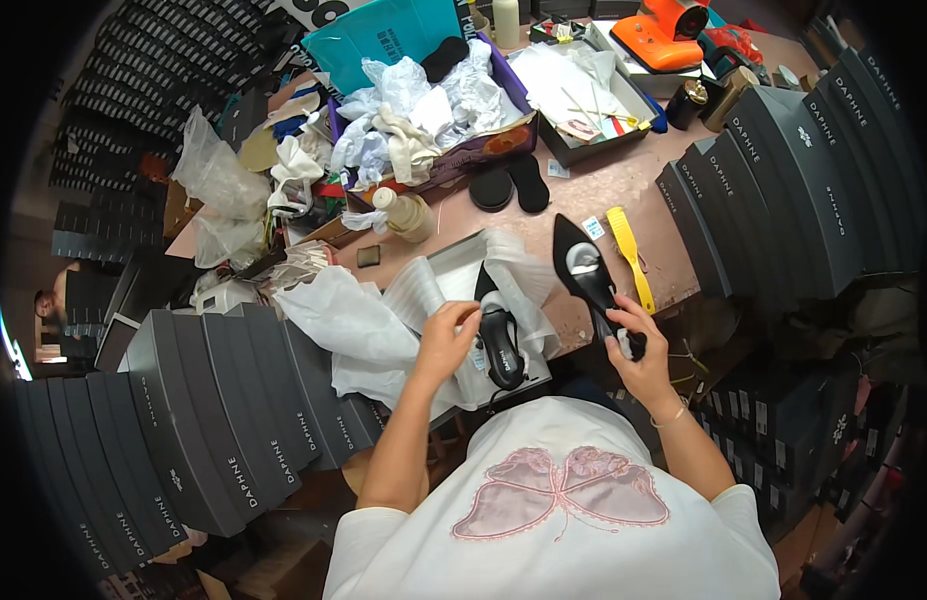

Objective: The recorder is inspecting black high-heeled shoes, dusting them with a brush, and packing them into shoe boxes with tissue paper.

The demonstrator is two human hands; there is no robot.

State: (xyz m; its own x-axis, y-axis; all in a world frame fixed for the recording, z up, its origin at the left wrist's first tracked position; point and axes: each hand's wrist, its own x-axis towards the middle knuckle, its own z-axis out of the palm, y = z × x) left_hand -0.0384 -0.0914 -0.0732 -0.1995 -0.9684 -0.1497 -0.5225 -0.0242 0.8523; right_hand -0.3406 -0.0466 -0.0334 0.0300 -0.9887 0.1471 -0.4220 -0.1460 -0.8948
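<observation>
My right hand (639,350) grips a black pointed-toe shoe (596,290) by its heel end, fingers wrapped round it. The toe points away from me, with white stuffing inside the front. A matching black shoe (504,352) lies in an open shoebox (537,386) lined with white wrapping paper (419,290). My left hand (449,342) is over the box's left side, beside that shoe. Its thumb and fingertips are pressed together; whether paper is pinched between them is hidden.
Stacks of grey shoeboxes flank me at left (224,400) and right (774,190). A yellow brush (629,258), a cream bottle (404,214) and black pads (529,184) lie on the table. Behind them stand a bin of crumpled paper (414,95) and an orange device (660,38).
</observation>
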